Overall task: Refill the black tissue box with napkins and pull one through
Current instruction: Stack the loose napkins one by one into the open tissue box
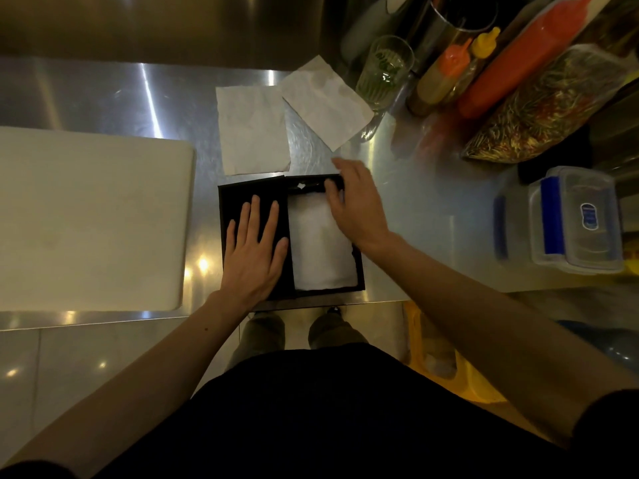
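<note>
The black tissue box (359, 271) lies opened at the front edge of the steel counter. Its right half holds a white stack of napkins (320, 250). The black lid panel (238, 202) lies flat on the left, and my left hand (254, 248) rests on it palm down with fingers spread. My right hand (356, 205) is at the box's far right corner, its thumb and fingers curled on the black rim above the napkins. Two loose napkins lie beyond the box, one (252, 133) flat and one (326, 102) tilted to its right.
A white cutting board (90, 219) fills the left of the steel counter (432, 202). At the back right stand a glass mug (383, 70), squeeze bottles (446, 74), a red sauce bottle (518, 60) and a bag of chillies (546, 105). A clear plastic container with blue clips (574, 219) sits right.
</note>
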The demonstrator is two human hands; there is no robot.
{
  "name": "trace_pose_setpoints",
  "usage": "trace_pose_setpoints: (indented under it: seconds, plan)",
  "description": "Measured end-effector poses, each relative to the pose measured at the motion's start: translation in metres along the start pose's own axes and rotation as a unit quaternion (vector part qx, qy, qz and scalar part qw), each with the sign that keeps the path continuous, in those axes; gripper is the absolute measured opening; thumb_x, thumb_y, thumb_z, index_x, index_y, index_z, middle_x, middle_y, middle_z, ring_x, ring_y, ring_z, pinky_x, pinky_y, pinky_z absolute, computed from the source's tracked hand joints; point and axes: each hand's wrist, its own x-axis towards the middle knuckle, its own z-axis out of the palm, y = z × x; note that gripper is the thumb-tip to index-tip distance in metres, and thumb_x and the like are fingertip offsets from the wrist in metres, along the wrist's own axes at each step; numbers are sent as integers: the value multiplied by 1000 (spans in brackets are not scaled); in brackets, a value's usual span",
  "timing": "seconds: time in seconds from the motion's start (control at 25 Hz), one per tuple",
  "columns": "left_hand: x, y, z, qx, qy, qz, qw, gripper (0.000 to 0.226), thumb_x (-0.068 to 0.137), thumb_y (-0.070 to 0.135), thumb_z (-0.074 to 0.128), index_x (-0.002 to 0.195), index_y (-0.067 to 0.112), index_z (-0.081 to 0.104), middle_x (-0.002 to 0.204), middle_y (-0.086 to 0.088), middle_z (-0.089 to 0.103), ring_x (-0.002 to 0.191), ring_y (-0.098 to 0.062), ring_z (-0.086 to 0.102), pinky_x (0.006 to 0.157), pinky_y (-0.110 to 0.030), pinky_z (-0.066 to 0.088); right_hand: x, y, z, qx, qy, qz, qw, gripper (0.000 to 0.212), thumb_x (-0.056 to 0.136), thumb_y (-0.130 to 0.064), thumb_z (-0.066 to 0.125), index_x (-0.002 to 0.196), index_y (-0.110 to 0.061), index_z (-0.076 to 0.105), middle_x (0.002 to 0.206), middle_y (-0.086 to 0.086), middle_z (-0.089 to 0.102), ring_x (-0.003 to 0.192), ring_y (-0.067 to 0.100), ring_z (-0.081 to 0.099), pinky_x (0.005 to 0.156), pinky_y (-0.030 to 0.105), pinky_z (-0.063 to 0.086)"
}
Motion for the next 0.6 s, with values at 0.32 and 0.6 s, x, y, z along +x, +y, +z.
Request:
trace_pose_setpoints:
  seconds: [0.32, 0.6]
  plan:
    - [1, -1, 3, 3, 10, -9, 1000, 62, 100, 51, 18, 155, 29, 3, 164, -5, -2, 151, -20, -6, 121, -42, 1, 117, 46, 17, -26, -39, 75, 996, 38, 97, -26, 50, 130, -7, 52, 126, 15, 53, 116, 27, 52, 97, 36, 45]
    - [3, -1, 5, 13, 14, -11, 1000, 61, 100, 49, 20, 156, 28, 5, 164, -5, -1, 151, -20, -4, 121, -38, -2, 179, 66, 36, -126, -49, 77, 988, 38, 97, -32, 51, 129, -12, 54, 130, 12, 53, 121, 25, 50, 101, 36, 44]
